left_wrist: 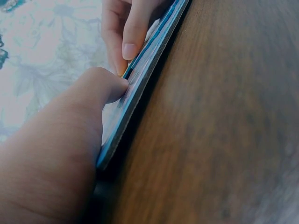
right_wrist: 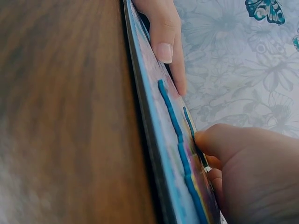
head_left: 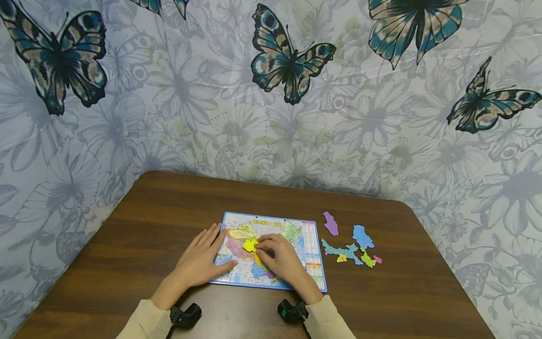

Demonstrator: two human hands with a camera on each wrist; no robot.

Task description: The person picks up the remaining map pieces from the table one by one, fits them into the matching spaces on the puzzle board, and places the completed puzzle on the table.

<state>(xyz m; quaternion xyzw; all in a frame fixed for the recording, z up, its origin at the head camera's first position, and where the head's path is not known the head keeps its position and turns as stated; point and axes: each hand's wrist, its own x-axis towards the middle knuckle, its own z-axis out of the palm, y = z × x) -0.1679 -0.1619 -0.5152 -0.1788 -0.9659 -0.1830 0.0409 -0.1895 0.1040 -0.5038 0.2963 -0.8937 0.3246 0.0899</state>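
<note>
A map jigsaw board (head_left: 311, 235) with a blue border lies flat on the table. My left hand (head_left: 203, 256) rests on its left edge, fingers spread and thumb over the lower left of the map. Over the middle of the board, my right hand (head_left: 281, 256) pinches a bright yellow puzzle piece (head_left: 251, 245) between thumb and fingers, low against the map. Its palm covers part of the lower map. Just below lies a blue piece (head_left: 258, 270) in the map. In the right wrist view, raised piece edges (right_wrist: 180, 140) show near the right thumb (right_wrist: 212, 140).
Right of the board lie loose pieces: a purple one (head_left: 331, 223), a blue one (head_left: 363, 236), a long teal one (head_left: 338, 249), a yellow-green one (head_left: 367, 259) and a small pink one (head_left: 378, 259). The brown table (head_left: 169, 197) meets a butterfly-patterned backdrop (head_left: 237, 127) behind.
</note>
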